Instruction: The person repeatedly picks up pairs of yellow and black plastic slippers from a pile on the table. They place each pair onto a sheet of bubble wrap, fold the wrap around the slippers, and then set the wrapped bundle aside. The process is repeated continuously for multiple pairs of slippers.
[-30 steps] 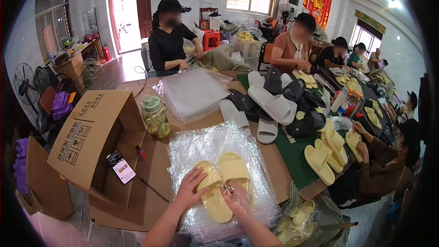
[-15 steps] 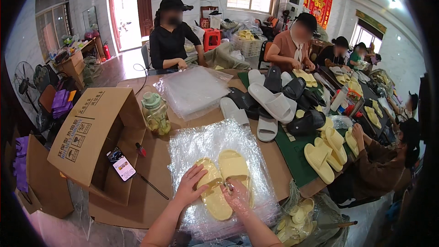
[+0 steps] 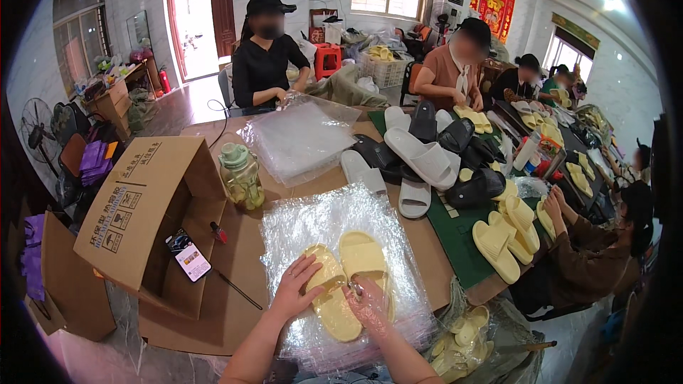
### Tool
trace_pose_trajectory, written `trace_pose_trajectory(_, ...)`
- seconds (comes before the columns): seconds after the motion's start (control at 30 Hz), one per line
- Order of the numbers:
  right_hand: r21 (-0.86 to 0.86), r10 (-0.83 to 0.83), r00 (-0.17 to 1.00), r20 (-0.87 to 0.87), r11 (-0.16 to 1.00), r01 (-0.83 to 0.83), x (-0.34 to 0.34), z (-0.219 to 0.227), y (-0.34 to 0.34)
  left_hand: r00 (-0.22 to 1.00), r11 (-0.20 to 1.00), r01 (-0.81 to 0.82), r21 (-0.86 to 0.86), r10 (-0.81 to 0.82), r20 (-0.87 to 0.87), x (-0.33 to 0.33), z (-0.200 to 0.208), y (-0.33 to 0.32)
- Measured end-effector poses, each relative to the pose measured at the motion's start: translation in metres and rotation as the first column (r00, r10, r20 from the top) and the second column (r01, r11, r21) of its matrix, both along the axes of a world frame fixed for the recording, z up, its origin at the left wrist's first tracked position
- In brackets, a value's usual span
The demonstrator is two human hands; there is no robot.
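Observation:
A pair of pale yellow slippers lies side by side on a stack of clear plastic bags [image 3: 284,231], at the table's near middle. Across the left slipper [image 3: 340,318] rests my left hand [image 3: 297,286], open, its fingers stretched over the strap. My right hand [image 3: 370,306] is closed at the inner edge of the right slipper [image 3: 364,252], the fingertips curled between the two. Shiny clear film seems to cover this hand and parts of the slippers. The right slipper's heel is partly hidden behind my right hand.
An open carton [image 3: 135,220] stands left, near a phone [image 3: 188,256] and a lidded jar [image 3: 240,178]. Grey, black and yellow slippers [image 3: 427,156] pile up at right. Opposite me, a person in black [image 3: 267,64] handles more bags [image 3: 302,139]. Other people work along the right side.
My hands and the slippers have barely moved. The person in black across the table has raised a bag's far edge. The person in the orange-brown top has drawn a hand back.

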State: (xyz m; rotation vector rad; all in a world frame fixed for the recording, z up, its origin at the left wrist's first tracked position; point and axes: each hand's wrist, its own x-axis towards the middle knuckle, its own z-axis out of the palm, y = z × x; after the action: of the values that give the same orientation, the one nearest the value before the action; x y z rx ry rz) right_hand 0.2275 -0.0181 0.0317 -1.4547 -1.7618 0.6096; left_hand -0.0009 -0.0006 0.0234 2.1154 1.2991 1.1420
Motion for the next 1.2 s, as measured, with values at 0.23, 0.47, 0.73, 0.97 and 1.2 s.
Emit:
trace_pose_trajectory(0.23, 0.14, 0.019, 1.0, -0.01, 0.99, -0.017, 0.002, -0.019, 0.004, 0.999, 1.0, -0.008, 0.007, 0.009, -0.031, -0.002, -0.004, 0.003)
trace_pose_trajectory(0.47, 0.144, 0.004, 1.0, 0.022, 0.989, -0.008, 0.003, -0.015, 0.003, 1.0, 1.0, -0.003, -0.014, 0.002, -0.026, 0.0, 0.001, 0.0)
trace_pose_trajectory(0.73, 0.12, -0.011, 0.999, 0.043, 0.993, 0.006, 0.002, -0.018, 0.003, 0.999, 1.0, -0.015, -0.011, 0.014, -0.039, -0.001, -0.003, 0.001)
trace_pose_trajectory(0.97, 0.164, -0.011, 1.0, 0.026, 0.986, 0.007, 0.003, -0.023, 0.006, 1.0, 1.0, -0.018, -0.014, 0.018, -0.009, 0.0, -0.001, 0.002)
trace_pose_trajectory(1.2, -0.001, 0.178, 0.981, -0.07, 0.984, -0.179, 0.03, 0.022, -0.039, 1.0, 1.0, -0.006, -0.027, 0.007, 0.029, -0.002, -0.003, 0.002)
